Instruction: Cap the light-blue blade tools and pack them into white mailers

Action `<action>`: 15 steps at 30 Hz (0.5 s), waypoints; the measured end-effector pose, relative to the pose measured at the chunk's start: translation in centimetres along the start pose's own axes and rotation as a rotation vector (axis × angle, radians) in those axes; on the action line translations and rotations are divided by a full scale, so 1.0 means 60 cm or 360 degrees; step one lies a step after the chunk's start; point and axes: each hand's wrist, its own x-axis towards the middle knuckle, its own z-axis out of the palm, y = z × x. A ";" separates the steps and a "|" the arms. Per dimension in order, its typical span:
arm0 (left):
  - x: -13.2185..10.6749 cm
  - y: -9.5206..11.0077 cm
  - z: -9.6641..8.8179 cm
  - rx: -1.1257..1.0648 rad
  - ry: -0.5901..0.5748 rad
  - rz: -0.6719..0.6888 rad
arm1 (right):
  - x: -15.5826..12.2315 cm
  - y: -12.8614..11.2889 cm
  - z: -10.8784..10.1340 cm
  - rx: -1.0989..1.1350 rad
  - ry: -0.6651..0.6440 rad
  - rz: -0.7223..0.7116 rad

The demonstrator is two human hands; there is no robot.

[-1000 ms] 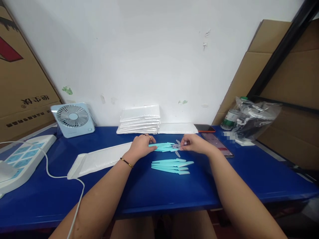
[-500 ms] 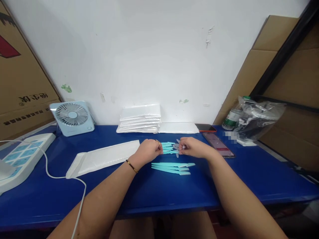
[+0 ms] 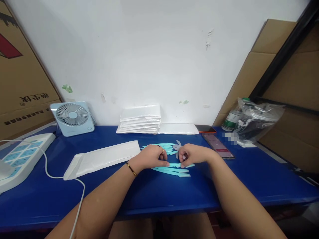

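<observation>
Several turquoise eyebrow razors [image 3: 171,170] lie side by side near the middle of the blue table, blade ends to the right. My left hand [image 3: 153,157] has its fingers curled, with thumb and fingertips at the handle of the rearmost of these razors. My right hand [image 3: 191,154] pinches the same razor near its blade end; the fingertips partly cover it. Behind the hands lies a looser pile of turquoise razors [image 3: 164,145], partly hidden by my left hand. Beside it, small grey pieces [image 3: 177,146] lie crossed, partly behind my right hand.
A white padded envelope [image 3: 104,158] lies left of my left hand. At the wall stands a stack of envelopes [image 3: 139,118]. A fan [image 3: 72,118], a power strip [image 3: 25,157] and a white cable [image 3: 81,196] are left; a phone [image 3: 218,145] and a bottle [image 3: 231,120] are right.
Both hands have come nearer, from the rear pile to the front row of razors. Some grey pieces and rear razors are now less covered.
</observation>
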 end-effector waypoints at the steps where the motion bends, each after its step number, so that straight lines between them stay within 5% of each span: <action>1: 0.001 0.001 0.002 -0.0005 -0.0027 -0.0002 | 0.003 0.000 0.002 0.0000 0.0046 -0.0032; 5: 0.007 -0.008 0.000 0.0134 0.0119 -0.0098 | 0.002 0.011 -0.003 -0.0040 0.0381 -0.0101; 10: 0.004 -0.028 -0.021 0.0302 0.0293 -0.0346 | -0.008 0.035 -0.016 -0.0014 0.0664 0.0204; 12: 0.002 -0.027 -0.022 0.0259 0.0323 -0.0355 | -0.013 0.037 -0.019 0.0016 0.0675 0.0265; 15: 0.002 -0.011 -0.010 0.0174 0.0226 -0.0198 | -0.017 0.031 -0.020 -0.0019 0.0430 0.0219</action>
